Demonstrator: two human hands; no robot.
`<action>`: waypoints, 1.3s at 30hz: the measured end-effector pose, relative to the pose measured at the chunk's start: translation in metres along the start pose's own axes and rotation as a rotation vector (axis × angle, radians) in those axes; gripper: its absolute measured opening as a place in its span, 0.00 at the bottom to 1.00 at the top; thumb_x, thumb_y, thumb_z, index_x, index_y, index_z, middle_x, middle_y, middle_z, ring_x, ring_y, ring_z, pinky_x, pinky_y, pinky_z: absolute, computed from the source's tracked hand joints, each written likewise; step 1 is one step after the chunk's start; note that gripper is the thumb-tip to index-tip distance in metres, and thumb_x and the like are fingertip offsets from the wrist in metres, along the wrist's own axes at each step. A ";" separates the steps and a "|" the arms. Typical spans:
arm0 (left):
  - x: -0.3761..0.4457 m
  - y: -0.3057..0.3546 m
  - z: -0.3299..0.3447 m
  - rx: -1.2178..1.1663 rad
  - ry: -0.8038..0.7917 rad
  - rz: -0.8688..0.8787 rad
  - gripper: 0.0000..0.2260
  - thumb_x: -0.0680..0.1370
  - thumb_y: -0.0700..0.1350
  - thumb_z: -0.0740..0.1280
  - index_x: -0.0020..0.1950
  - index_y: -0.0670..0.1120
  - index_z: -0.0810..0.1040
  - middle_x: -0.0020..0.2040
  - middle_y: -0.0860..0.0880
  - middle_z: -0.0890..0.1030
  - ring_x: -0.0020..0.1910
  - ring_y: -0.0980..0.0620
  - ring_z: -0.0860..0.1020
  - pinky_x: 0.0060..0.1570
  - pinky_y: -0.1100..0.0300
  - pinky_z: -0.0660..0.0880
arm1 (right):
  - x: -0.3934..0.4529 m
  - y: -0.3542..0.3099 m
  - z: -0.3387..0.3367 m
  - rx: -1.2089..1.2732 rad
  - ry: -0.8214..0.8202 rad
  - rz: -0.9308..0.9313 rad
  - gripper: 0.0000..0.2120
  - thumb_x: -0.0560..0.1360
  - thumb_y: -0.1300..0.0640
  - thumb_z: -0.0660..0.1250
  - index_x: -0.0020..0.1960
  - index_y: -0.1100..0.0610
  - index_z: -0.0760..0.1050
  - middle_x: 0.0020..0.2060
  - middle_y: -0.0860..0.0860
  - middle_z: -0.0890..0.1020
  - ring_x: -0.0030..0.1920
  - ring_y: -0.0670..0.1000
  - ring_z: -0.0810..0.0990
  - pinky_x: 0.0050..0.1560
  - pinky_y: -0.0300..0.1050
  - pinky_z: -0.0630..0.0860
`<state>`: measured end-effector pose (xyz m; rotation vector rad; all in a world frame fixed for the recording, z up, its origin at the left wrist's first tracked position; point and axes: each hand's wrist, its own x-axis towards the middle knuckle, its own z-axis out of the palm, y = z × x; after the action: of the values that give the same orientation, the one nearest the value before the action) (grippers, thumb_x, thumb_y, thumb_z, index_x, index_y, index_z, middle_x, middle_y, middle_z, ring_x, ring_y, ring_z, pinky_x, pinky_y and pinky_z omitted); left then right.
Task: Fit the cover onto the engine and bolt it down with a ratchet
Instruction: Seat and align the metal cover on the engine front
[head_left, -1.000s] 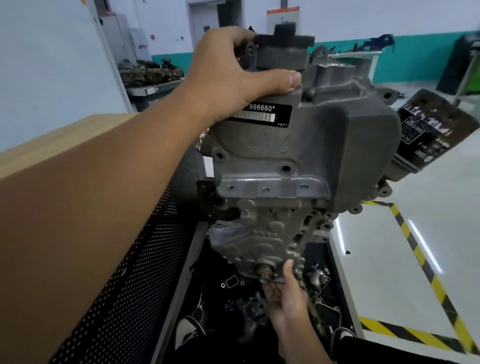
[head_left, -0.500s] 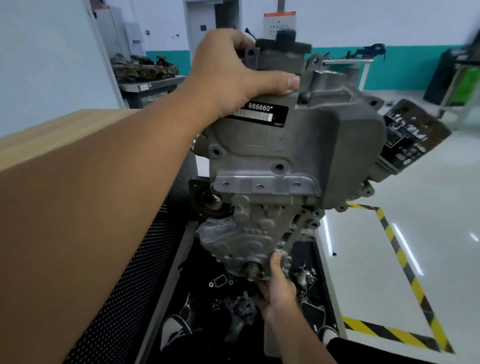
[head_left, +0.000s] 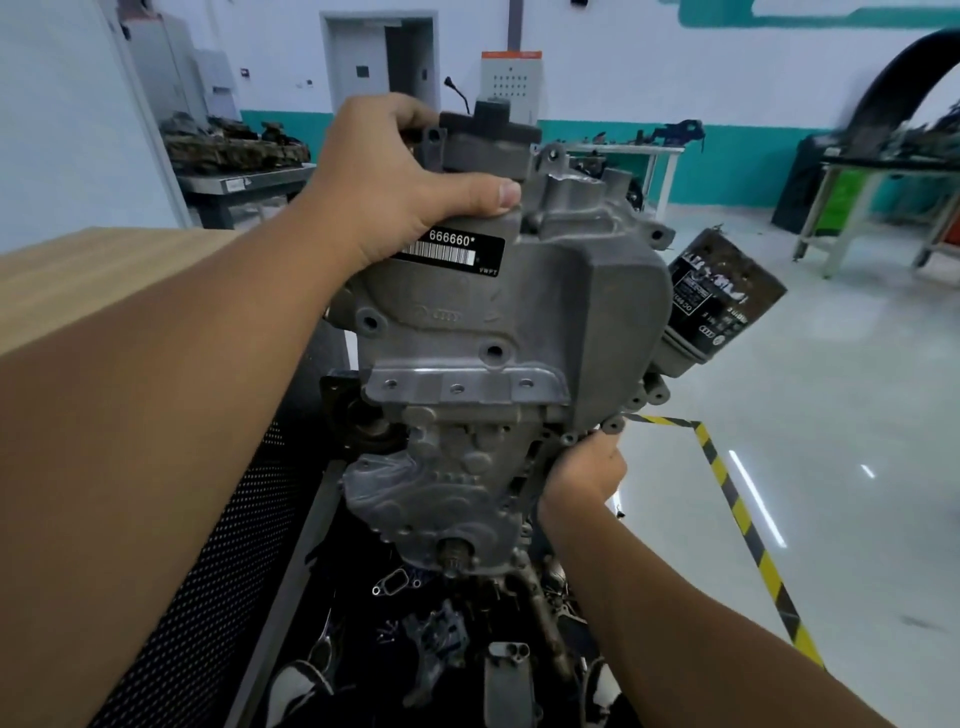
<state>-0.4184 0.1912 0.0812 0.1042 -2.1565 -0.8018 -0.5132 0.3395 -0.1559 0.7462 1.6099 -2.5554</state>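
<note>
Behind, a glossy floor (head_left: 779, 519) carries hazard tape (head_left: 737, 499).

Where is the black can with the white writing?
In the head view, the oil filter sticks out on the right side of the cover, tilted, above the right hand.

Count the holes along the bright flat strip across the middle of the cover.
3 on the strip: left hole, middle hole, right hole. None looks hidden; neither hand covers the strip.
</note>
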 end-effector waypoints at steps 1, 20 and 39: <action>0.000 -0.001 0.000 -0.004 -0.005 -0.003 0.37 0.57 0.69 0.79 0.60 0.50 0.81 0.54 0.58 0.81 0.52 0.62 0.78 0.47 0.70 0.69 | 0.001 0.000 0.001 0.031 -0.014 0.025 0.26 0.80 0.37 0.58 0.55 0.57 0.83 0.47 0.53 0.86 0.48 0.57 0.84 0.53 0.55 0.82; 0.006 0.004 0.002 0.016 -0.001 -0.059 0.39 0.52 0.71 0.78 0.56 0.52 0.79 0.51 0.57 0.81 0.51 0.58 0.79 0.50 0.62 0.74 | 0.011 -0.011 0.005 0.239 -0.188 -0.083 0.16 0.82 0.57 0.57 0.37 0.53 0.73 0.25 0.42 0.77 0.30 0.47 0.73 0.29 0.36 0.69; 0.008 0.001 0.001 0.016 -0.055 -0.077 0.45 0.44 0.80 0.72 0.54 0.56 0.78 0.49 0.58 0.83 0.49 0.57 0.81 0.53 0.49 0.80 | -0.156 -0.180 -0.005 -0.878 -0.322 -1.699 0.38 0.66 0.34 0.69 0.71 0.48 0.66 0.63 0.47 0.75 0.63 0.53 0.74 0.64 0.51 0.72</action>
<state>-0.4245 0.1893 0.0868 0.1759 -2.2225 -0.8400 -0.4225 0.3930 0.0577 -1.5807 3.4186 -1.3995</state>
